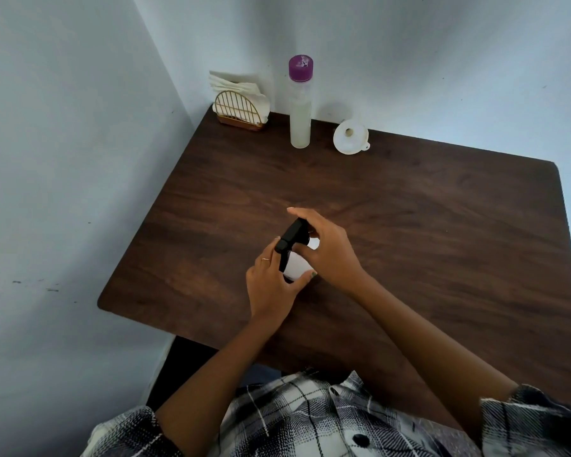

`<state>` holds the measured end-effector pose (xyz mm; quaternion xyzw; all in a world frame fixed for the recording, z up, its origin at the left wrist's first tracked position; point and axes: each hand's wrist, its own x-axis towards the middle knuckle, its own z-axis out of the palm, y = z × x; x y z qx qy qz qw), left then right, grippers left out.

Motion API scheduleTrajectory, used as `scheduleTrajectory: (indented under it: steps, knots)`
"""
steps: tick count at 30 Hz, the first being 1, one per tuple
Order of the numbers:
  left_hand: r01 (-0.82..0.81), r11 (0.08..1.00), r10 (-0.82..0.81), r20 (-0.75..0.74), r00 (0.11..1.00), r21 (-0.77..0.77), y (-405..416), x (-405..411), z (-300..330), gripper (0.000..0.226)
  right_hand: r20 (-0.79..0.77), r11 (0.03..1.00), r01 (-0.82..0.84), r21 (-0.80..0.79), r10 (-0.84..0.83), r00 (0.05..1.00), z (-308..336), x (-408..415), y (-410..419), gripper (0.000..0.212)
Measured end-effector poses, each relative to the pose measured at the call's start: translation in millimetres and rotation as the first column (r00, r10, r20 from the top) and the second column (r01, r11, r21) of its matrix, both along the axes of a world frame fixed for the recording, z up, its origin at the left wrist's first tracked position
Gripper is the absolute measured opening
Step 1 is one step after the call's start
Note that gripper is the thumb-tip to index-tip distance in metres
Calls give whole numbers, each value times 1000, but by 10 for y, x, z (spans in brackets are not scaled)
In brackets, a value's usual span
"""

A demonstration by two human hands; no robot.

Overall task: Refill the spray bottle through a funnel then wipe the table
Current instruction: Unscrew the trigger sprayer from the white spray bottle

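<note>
Spray bottle (295, 268) mid-worktop (409, 225), upright. Left hand (271, 288) grips its white body; right hand (327, 252) curls round the black sprayer head. Risk: twisting tips it. Funnel (350, 136) and refill bottle (300, 103) stand well apart.

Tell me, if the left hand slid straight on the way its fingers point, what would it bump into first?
The left hand already grips the spray bottle, so that comes first. Beyond it the line runs over bare table toward the funnel, though depth is hard to judge.
</note>
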<state>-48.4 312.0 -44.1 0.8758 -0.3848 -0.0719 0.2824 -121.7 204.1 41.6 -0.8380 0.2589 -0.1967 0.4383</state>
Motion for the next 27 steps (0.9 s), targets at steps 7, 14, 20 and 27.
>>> scheduleTrajectory:
  steps: [7,14,20,27]
  knots:
    - [31,999,-32,33,999,21,12,30,-5,83,177,987,144,-75,-128,976,249,19,23,63]
    - [51,998,-49,48,998,-38,17,47,-21,77,305,954,234,-188,-169,937,721,92,-133,55]
    - [50,998,-48,51,998,-46,18,48,-23,77,339,944,298,-143,-236,911,949,142,-269,58]
    - [54,998,-53,53,997,-31,27,57,-37,78,313,907,421,5,-402,861,1085,171,-387,56]
